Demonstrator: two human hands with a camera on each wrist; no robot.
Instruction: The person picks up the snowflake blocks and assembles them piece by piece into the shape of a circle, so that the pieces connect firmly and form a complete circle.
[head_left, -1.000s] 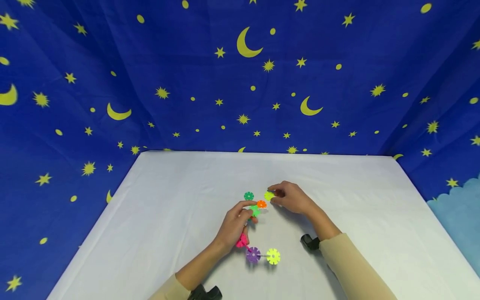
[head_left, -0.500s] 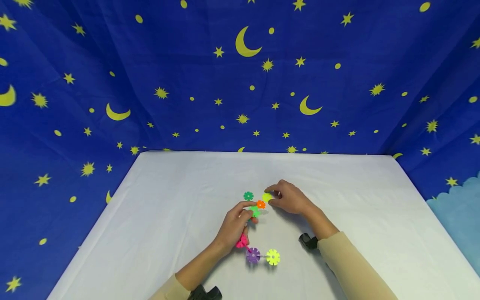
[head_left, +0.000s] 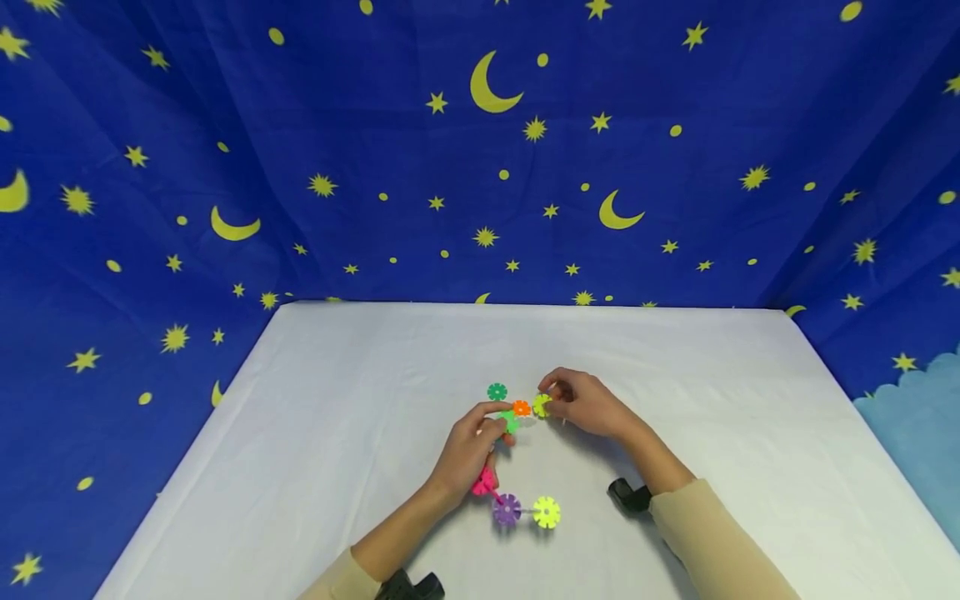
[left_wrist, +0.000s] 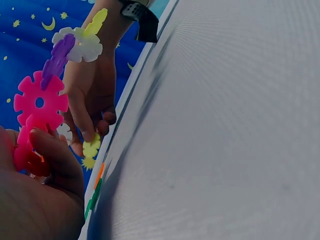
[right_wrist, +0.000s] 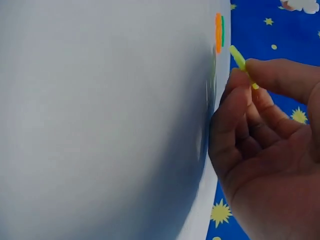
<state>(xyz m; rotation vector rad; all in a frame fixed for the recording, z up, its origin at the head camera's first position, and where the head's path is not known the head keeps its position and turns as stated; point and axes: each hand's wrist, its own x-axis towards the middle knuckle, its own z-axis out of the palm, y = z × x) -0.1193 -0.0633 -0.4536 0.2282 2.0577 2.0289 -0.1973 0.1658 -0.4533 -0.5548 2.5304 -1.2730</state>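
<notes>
In the head view my left hand (head_left: 468,454) holds a chain of notched plastic snowflake discs; its fingers cover part of it. The chain shows a pink disc (head_left: 483,482), a purple disc (head_left: 507,510) and a yellow disc (head_left: 547,512), joined edge to edge. A clear disc (left_wrist: 85,47) and a red disc (left_wrist: 35,162) also show in the left wrist view. A light green disc (head_left: 511,422) is at the left thumb tip. My right hand (head_left: 588,404) pinches another yellow disc (head_left: 542,406) between thumb and fingers, just right of an orange disc (head_left: 521,407).
A dark green disc (head_left: 497,392) lies behind the left fingertips on the white-covered table (head_left: 360,367). Blue cloth (head_left: 360,150) with yellow moons and stars hangs behind and at the sides. Black wrist devices (head_left: 628,497) sit under both forearms.
My right hand has shifted slightly toward the person and to the right, bringing the pinched yellow disc level with the orange disc. The left hand and its chain stay nearly still.
</notes>
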